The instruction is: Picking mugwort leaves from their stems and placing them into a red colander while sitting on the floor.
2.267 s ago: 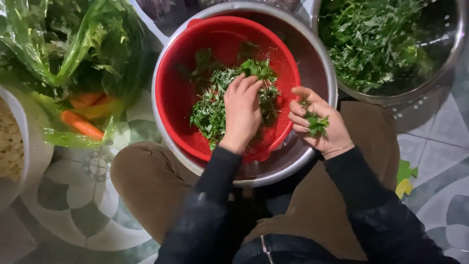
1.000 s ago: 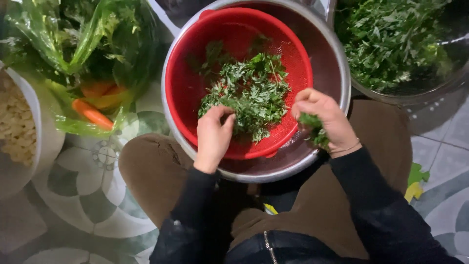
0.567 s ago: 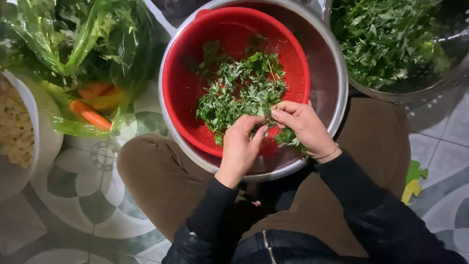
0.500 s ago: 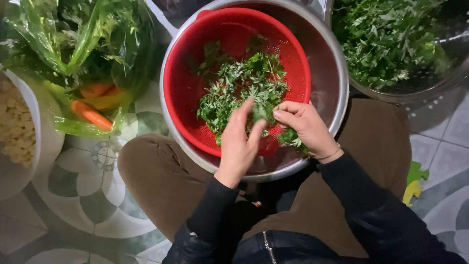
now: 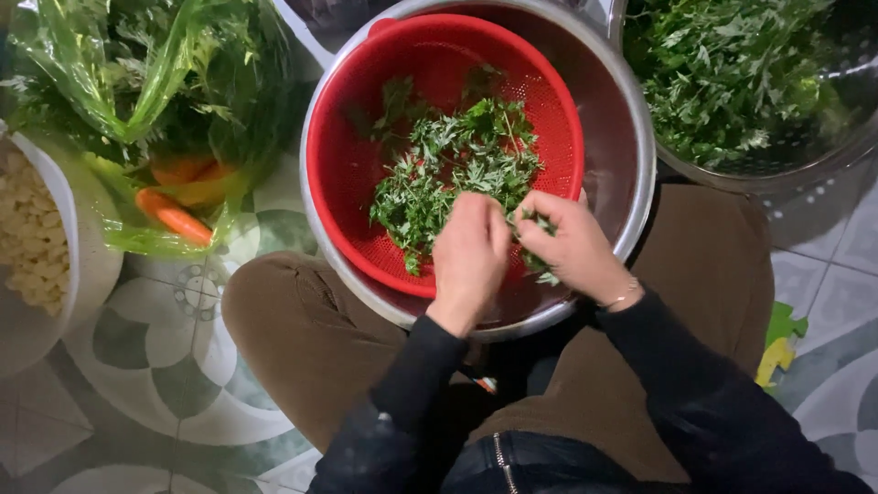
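Note:
A red plastic colander [image 5: 366, 155] sits tilted inside a steel bowl [image 5: 631, 174] between my knees. A heap of leafy green herbs [image 5: 453, 169] lies in the colander. My left hand [image 5: 468, 256] and my right hand [image 5: 567, 245] meet at the colander's near rim, fingertips together. Both pinch the same sprig of herbs [image 5: 535, 240] at the heap's near edge; a few leaves hang below my right fingers.
A steel basin [image 5: 823, 155] of picked greens stands at the upper right. At the upper left lies a clear bag of leafy greens [image 5: 155, 82] with carrots [image 5: 172, 215]. A white bowl [image 5: 87, 265] of pale pieces is at the left edge. Patterned floor tiles [image 5: 183, 375] surround my legs.
My right hand, which was over the steel bowl's right rim with a sprig, has come left to meet the left hand. Both hands now work together at the colander's near rim.

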